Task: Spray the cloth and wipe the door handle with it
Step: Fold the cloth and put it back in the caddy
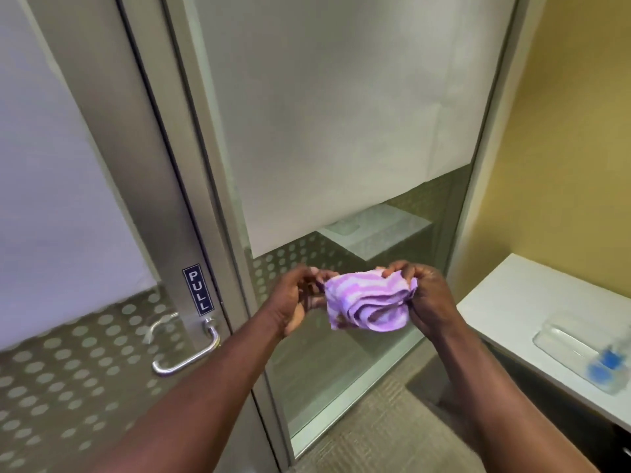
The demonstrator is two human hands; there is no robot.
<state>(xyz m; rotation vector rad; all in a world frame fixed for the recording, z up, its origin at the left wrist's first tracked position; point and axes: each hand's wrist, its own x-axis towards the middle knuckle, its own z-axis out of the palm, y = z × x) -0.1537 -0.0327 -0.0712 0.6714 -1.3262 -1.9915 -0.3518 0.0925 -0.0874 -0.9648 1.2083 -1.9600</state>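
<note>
A purple and pink striped cloth (367, 302) hangs bunched up between both hands in front of the glass panel. My right hand (426, 298) pinches its right edge. My left hand (293, 298) grips its left corner with the fingertips. The silver lever door handle (191, 353) sits on the metal door frame to the lower left, under a blue PULL sign (198, 289), well apart from the cloth. A clear spray bottle (580, 349) with a blue head lies on its side on the white counter (512, 302) at the right, blurred.
The frosted glass door (68, 199) is at the left and a fixed frosted glass panel (341, 114) fills the middle. A yellow wall (580, 131) rises at the right. Grey carpet (368, 438) covers the floor below.
</note>
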